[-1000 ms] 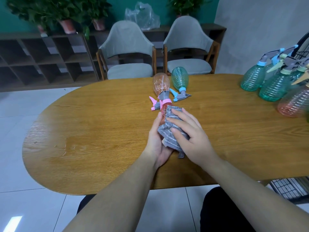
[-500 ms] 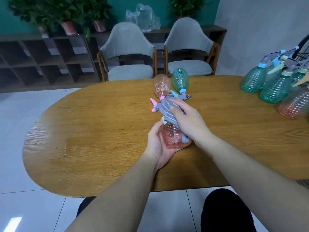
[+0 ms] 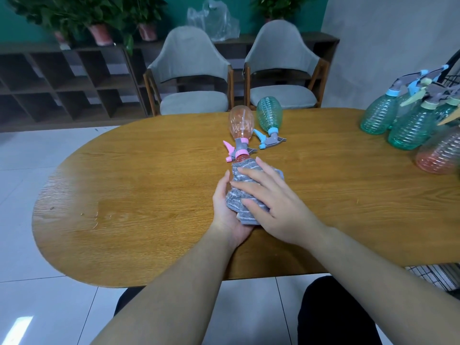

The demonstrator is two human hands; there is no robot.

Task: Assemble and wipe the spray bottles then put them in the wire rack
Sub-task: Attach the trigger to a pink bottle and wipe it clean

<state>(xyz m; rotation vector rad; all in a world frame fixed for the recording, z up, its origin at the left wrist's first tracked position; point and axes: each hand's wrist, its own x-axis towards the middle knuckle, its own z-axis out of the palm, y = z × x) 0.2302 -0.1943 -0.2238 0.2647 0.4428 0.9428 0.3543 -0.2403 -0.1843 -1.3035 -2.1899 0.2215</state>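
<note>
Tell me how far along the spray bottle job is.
Done: several assembled bottles stand at the table's right end. In hand: the left hand holds a pink bottle while the right hand presses a grey cloth round it. Left: two bottles lying beyond; racking.

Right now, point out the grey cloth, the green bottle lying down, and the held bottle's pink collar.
grey cloth (image 3: 245, 188), head view, striped middle fold.
green bottle (image 3: 269, 113), head view, ribbed body.
pink collar (image 3: 242, 152), head view, ring below the trigger head.
</note>
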